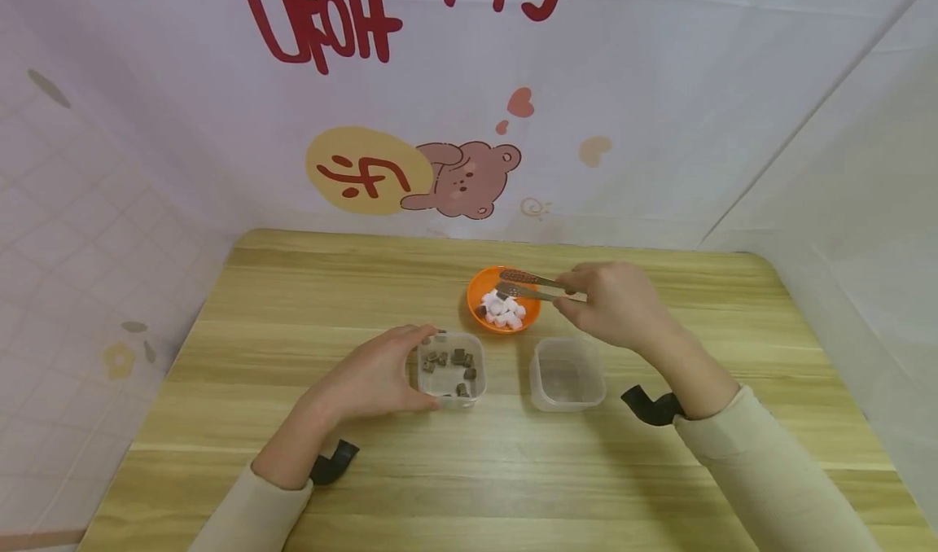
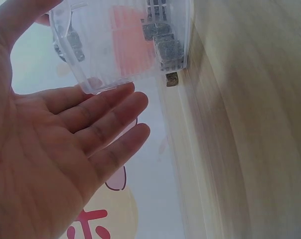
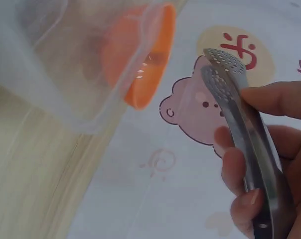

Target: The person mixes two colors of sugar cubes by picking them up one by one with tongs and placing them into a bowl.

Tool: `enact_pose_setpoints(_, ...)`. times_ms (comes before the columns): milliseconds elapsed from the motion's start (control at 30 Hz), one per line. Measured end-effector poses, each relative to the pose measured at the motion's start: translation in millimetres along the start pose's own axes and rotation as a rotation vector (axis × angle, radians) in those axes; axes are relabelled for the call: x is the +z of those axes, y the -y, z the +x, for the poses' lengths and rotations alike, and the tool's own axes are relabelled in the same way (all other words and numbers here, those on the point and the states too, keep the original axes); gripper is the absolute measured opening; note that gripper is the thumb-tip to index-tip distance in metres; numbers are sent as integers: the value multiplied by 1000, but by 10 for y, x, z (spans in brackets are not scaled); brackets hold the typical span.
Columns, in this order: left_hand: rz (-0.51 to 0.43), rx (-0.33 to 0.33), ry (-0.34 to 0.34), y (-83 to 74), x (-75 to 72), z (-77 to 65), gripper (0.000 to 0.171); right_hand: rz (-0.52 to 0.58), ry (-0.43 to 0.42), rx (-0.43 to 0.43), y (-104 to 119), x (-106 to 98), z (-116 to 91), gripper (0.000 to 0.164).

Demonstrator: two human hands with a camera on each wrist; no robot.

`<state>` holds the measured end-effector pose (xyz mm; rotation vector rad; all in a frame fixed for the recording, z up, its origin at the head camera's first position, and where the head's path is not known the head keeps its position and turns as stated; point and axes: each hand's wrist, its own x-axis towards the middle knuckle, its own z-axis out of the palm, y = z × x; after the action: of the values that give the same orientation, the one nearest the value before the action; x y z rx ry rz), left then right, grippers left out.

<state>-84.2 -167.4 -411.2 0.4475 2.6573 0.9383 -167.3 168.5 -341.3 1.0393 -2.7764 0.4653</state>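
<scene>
My left hand (image 1: 374,377) holds a clear plastic container (image 1: 452,393) by its sides, thumb on the near side and fingertips on the far side. Several small dark cubes (image 2: 169,50) lie inside it, and one loose cube (image 2: 172,79) sits on the table just outside its wall. Metal tongs (image 3: 255,139) with perforated tips are gripped in my right hand (image 1: 619,304). Their tips stand a little apart with nothing between them, above an orange bowl (image 1: 475,314). White round pieces (image 1: 506,312) and a couple of dark cubes lie in that bowl.
A second clear container (image 1: 567,405) stands on the wooden table (image 1: 513,479), right of the first and in front of the bowl. Black straps (image 1: 650,405) show at both wrists. A white printed curtain (image 1: 623,88) hangs behind the table, with white sides left and right.
</scene>
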Motion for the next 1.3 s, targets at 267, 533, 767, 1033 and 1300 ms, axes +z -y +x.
enact_pose_setpoints(267,-10,5,-1,10,-1,-6,100,-11,-36,-83,148,104,-36,21)
enact_pose_setpoints(533,-6,14,2,15,-9,-4,99,-15,31,-204,492,219,-32,19)
enact_pose_setpoints(767,-6,10,9,18,-8,-1,100,-141,102,-247,731,403,11,14)
enact_pose_setpoints(1033,-8,1,10,17,-5,-4,100,-245,185,-308,922,487,84,28)
enact_pose_setpoints(1300,-6,13,6,30,-6,-4,100,-310,197,-290,997,591,118,26)
